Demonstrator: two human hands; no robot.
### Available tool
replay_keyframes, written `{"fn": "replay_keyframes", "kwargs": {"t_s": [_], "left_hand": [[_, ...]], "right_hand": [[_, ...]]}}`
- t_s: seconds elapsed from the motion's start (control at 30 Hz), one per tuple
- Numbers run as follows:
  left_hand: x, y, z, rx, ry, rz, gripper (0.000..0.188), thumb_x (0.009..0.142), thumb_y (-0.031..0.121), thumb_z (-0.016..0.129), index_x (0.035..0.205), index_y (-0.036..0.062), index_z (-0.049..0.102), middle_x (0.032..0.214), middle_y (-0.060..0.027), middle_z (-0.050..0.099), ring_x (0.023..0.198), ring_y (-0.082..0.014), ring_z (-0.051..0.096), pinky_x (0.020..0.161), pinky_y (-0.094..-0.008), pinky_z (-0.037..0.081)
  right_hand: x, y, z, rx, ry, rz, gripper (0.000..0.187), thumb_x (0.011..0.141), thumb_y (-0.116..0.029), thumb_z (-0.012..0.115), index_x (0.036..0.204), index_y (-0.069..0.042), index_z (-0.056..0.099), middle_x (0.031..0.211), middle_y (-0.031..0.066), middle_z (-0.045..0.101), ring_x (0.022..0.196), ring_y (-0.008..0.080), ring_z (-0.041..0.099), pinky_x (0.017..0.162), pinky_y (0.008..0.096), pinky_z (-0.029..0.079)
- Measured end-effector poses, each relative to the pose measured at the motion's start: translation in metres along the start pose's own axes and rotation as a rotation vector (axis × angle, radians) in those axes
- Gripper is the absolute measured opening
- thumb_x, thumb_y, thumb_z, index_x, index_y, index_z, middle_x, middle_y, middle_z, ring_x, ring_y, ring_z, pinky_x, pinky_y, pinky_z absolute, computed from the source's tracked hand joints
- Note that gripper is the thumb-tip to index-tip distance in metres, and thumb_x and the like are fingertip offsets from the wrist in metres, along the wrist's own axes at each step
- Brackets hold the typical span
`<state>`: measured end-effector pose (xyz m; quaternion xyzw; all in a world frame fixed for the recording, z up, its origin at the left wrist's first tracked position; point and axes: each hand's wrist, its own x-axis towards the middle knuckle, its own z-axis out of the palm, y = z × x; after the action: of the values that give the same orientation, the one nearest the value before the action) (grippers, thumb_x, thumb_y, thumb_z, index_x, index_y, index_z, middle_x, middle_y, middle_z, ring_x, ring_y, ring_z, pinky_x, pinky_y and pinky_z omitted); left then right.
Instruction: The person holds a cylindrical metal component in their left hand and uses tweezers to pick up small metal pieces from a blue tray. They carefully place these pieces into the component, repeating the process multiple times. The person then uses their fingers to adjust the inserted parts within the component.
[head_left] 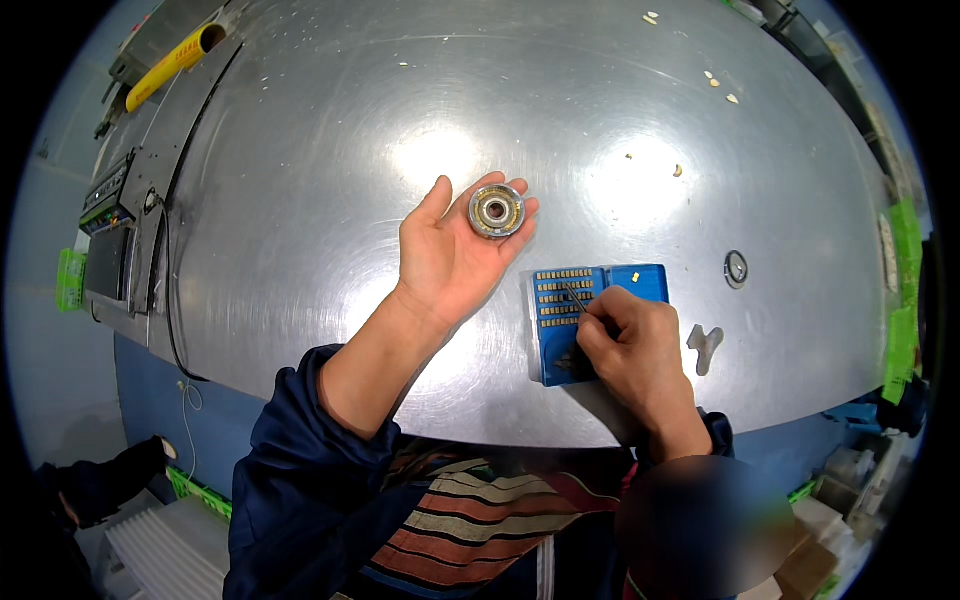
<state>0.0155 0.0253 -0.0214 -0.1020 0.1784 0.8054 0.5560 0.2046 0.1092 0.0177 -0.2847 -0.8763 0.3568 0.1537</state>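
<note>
My left hand [443, 250] is turned palm up, its fingers stretched out beneath a round metal part [497, 211]. That part has concentric silver and yellowish rings, like a bearing, with a hole at its centre. My right hand [632, 338] pinches a thin pointed metal tool [576, 297], perhaps tweezers, its tip over a blue case [556, 348]. Rows of small brass-coloured pieces [565, 274] fill the case's upper left part. One small yellow piece [636, 278] lies in its right half. The right hand hides the lower right of the case.
Right of the case lie a dark-rimmed ring [736, 269] and a flat grey three-armed piece [705, 350]. Small pale bits [732, 99] are scattered over the metal table [300, 180]. At the left edge stand a dark device [108, 255] with a cable and a yellow tube [172, 68].
</note>
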Motion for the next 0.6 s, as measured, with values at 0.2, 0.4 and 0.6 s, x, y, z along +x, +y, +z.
{"fn": "replay_keyframes", "kwargs": {"t_s": [0.2,0.4,0.6], "left_hand": [[0.0000,0.0000,0.0006,0.001,0.000,-0.001,0.054,0.102,0.042,0.027,0.130,-0.0020,0.040,0.134,-0.0240,0.041,0.128,-0.0411,0.040,0.108,-0.0502,0.038],[-0.0004,-0.0005,0.0014,0.025,0.004,0.006,0.054,0.102,0.042,0.027,0.131,-0.0020,0.038,0.133,-0.0240,0.041,0.128,-0.0407,0.039,0.108,-0.0495,0.038],[-0.0010,-0.0009,0.0011,0.015,0.001,0.005,0.054,0.102,0.041,0.028,0.132,-0.0023,0.038,0.133,-0.0242,0.042,0.128,-0.0402,0.040,0.108,-0.0493,0.038]], "right_hand": [[0.0003,0.0008,-0.0008,-0.014,-0.005,0.029,0.011,0.075,-0.009,0.064,0.068,-0.002,0.060,0.058,0.0162,0.060,0.050,0.0314,0.060,0.050,0.0377,0.048],[0.0003,0.0014,-0.0015,-0.003,0.009,0.036,0.011,0.075,-0.009,0.063,0.067,-0.002,0.060,0.057,0.0160,0.059,0.048,0.0314,0.059,0.049,0.0378,0.048],[0.0000,0.0028,-0.0027,-0.019,0.016,0.028,0.012,0.076,-0.010,0.063,0.067,-0.002,0.059,0.056,0.0158,0.059,0.049,0.0315,0.060,0.049,0.0383,0.048]]}}
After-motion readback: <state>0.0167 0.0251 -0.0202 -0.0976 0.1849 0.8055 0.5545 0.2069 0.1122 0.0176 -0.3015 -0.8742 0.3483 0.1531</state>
